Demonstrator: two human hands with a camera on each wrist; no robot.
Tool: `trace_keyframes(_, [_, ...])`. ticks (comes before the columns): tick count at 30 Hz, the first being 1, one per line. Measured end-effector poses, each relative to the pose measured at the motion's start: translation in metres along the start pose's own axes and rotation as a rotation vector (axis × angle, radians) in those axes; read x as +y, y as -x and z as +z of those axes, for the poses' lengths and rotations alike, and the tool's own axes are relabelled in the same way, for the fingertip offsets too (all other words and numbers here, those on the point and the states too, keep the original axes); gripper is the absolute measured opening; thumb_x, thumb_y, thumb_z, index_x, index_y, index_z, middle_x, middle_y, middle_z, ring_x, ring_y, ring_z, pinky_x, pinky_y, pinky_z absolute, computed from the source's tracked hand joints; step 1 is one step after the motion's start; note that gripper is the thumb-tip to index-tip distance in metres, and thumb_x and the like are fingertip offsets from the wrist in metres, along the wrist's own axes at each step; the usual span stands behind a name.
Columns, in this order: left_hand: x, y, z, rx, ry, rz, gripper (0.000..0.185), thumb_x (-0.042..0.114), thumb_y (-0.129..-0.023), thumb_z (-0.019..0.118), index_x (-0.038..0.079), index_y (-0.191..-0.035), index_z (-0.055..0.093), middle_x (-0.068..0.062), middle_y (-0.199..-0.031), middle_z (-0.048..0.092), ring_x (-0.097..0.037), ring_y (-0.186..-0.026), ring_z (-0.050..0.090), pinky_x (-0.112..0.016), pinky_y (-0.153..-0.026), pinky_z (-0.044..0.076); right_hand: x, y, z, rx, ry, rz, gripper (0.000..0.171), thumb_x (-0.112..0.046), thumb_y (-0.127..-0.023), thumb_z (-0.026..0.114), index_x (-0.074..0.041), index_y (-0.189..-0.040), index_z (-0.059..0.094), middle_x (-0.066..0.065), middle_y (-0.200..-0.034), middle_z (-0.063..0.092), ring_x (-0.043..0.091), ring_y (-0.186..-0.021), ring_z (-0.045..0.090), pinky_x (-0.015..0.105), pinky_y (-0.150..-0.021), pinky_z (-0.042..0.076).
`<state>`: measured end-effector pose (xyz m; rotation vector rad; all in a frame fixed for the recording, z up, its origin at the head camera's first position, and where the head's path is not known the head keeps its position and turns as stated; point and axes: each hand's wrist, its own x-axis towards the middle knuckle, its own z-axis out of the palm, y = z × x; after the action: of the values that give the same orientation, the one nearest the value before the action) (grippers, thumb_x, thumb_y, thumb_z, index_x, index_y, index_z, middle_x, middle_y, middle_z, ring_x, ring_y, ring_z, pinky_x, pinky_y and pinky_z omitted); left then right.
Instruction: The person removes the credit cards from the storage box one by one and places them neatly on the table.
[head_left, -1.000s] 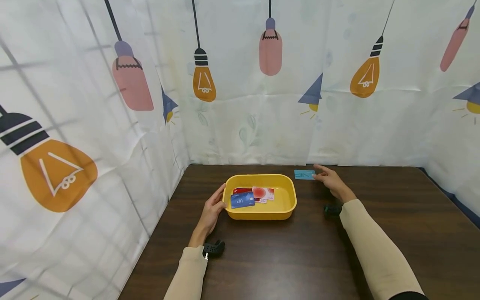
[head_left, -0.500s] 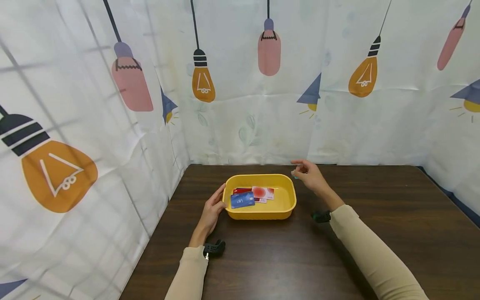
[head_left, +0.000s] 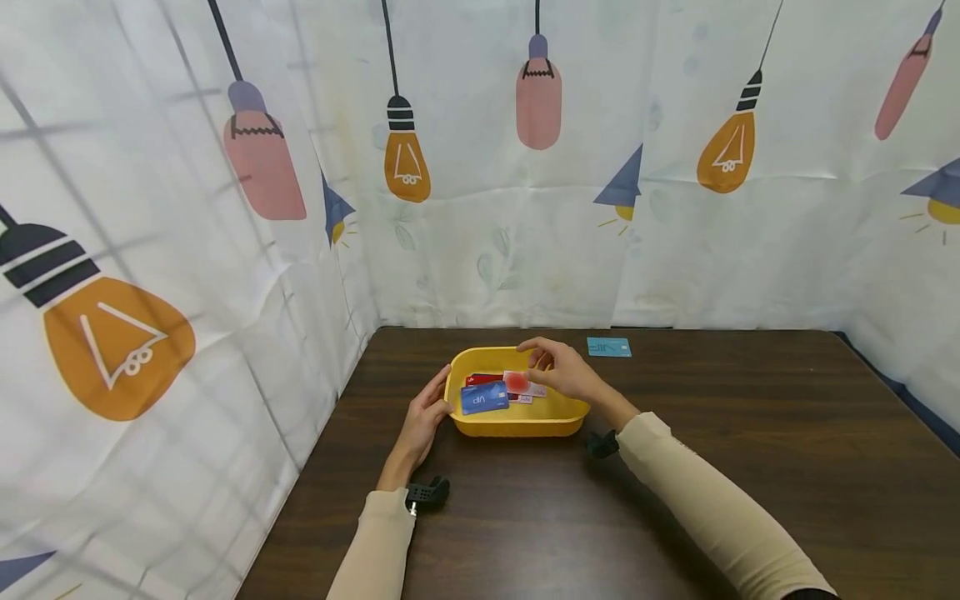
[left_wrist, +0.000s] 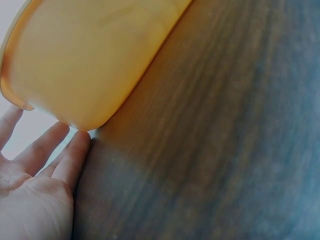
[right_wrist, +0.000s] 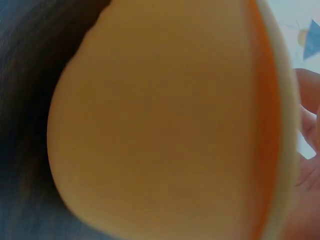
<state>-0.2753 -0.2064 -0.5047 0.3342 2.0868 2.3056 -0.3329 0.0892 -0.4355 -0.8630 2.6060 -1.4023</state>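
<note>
A yellow plastic bin (head_left: pixel 521 428) stands on the table, holding several cards. My left hand (head_left: pixel 421 425) is at its left end; in the left wrist view, extended fingers (left_wrist: pixel 75 157) meet the bin's outer wall. My right hand (head_left: pixel 568 373) reaches over the bin's right side, thumb and fingers bent at a pink-and-white card (head_left: pixel 517 382) with a red round print. Whether they pinch it I cannot tell, as the bin wall (right_wrist: pixel 160 120) hides the fingertips in the right wrist view. Left of it lies a blue VIP card (head_left: pixel 483 397), partly over a red card (head_left: pixel 482 379).
A light-blue card (head_left: pixel 609 347) lies on the dark wooden table (head_left: pixel 720 417) near its back edge, right of the bin. A white curtain (head_left: pixel 480 250) printed with lamps hangs behind the table and along its left side.
My right hand has moved left from the light-blue card, now left on the table, into the bin. The pink-and-white card has shifted slightly. My left hand has stayed at the bin.
</note>
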Motion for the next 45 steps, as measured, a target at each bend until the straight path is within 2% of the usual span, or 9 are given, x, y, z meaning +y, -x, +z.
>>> trace_keyframes(8, [-0.001, 0.000, 0.000, 0.003, -0.001, -0.004, 0.071, -0.007, -0.094, 0.047, 0.017, -0.160, 0.038, -0.022, -0.160, 0.040, -0.041, -0.141, 0.042, -0.022, -0.101, 0.050, -0.002, -0.013, 0.023, -0.133, 0.088, 0.032, 0.048, -0.015, -0.091, 0.076, -0.008, -0.136, 0.062, 0.008, -0.105, 0.068, 0.019, -0.089, 0.061, 0.029, -0.076, 0.056])
trace_keyframes(13, [-0.002, -0.002, 0.001, -0.002, 0.002, -0.007, 0.071, -0.008, -0.094, 0.047, 0.017, -0.160, 0.037, -0.019, -0.161, 0.040, -0.040, -0.143, 0.041, -0.021, -0.100, 0.050, -0.002, -0.020, 0.032, -0.171, 0.117, 0.059, 0.050, -0.016, -0.089, 0.077, -0.009, -0.136, 0.063, 0.006, -0.104, 0.068, 0.020, -0.088, 0.059, 0.030, -0.080, 0.056])
trace_keyframes(23, [0.001, -0.001, 0.001, 0.012, -0.011, -0.019, 0.070, -0.007, -0.094, 0.047, 0.017, -0.159, 0.039, -0.019, -0.160, 0.041, -0.038, -0.141, 0.043, -0.025, -0.103, 0.050, 0.001, -0.030, 0.045, -0.160, 0.170, 0.156, 0.042, -0.015, -0.086, 0.081, -0.013, -0.126, 0.070, 0.006, -0.102, 0.064, 0.022, -0.093, 0.056, 0.033, -0.085, 0.054])
trace_keyframes(31, [0.001, 0.000, 0.000, 0.007, 0.000, -0.017, 0.071, -0.007, -0.094, 0.048, 0.018, -0.159, 0.038, -0.021, -0.160, 0.040, -0.039, -0.139, 0.043, -0.023, -0.100, 0.051, 0.007, -0.033, 0.053, -0.155, 0.209, 0.178, 0.037, -0.015, -0.083, 0.084, -0.016, -0.119, 0.073, 0.004, -0.099, 0.060, 0.022, -0.095, 0.053, 0.036, -0.090, 0.050])
trace_keyframes(45, [0.002, 0.000, 0.002, 0.018, -0.018, -0.019, 0.070, -0.005, -0.093, 0.048, 0.015, -0.160, 0.037, -0.020, -0.160, 0.041, -0.039, -0.141, 0.043, -0.023, -0.103, 0.050, 0.007, -0.030, 0.053, -0.167, 0.229, 0.196, 0.043, -0.025, -0.081, 0.087, -0.016, -0.120, 0.073, 0.004, -0.104, 0.059, 0.021, -0.097, 0.053, 0.039, -0.098, 0.049])
